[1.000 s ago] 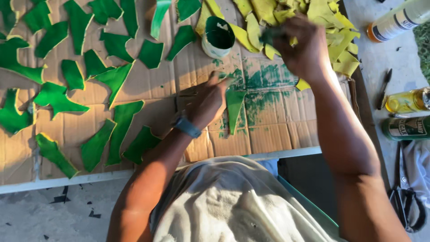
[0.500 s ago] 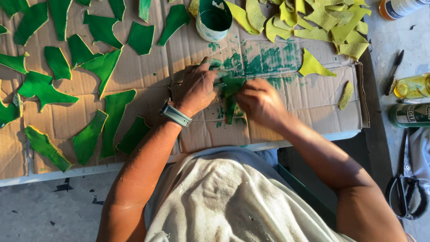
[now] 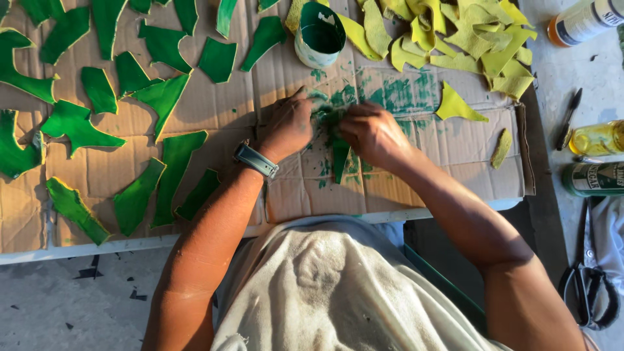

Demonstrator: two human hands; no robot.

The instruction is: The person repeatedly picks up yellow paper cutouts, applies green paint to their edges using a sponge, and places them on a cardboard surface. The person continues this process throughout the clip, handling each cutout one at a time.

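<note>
My left hand point(image 3: 286, 127), a grey watch on its wrist, presses its fingers on the top of a narrow green-painted piece point(image 3: 339, 162) that lies on the paint-smeared cardboard point(image 3: 455, 146). Curled over the same piece from the right is my right hand point(image 3: 374, 133), knuckles up. Whatever its fingers hold is hidden. The two hands almost touch. Just beyond them stands a paint cup point(image 3: 320, 34), smeared green inside.
Many green painted pieces point(image 3: 162, 97) are spread over the cardboard to the left. A heap of yellow pieces point(image 3: 455, 32) lies at the far right. On the floor to the right are bottles point(image 3: 598, 138), a can point(image 3: 595, 179), a pen point(image 3: 567, 117) and scissors point(image 3: 588, 296).
My right hand came back from the yellow heap near the cup to the green piece. My left hand stayed on that piece. A single yellow piece now lies right of the smears.
</note>
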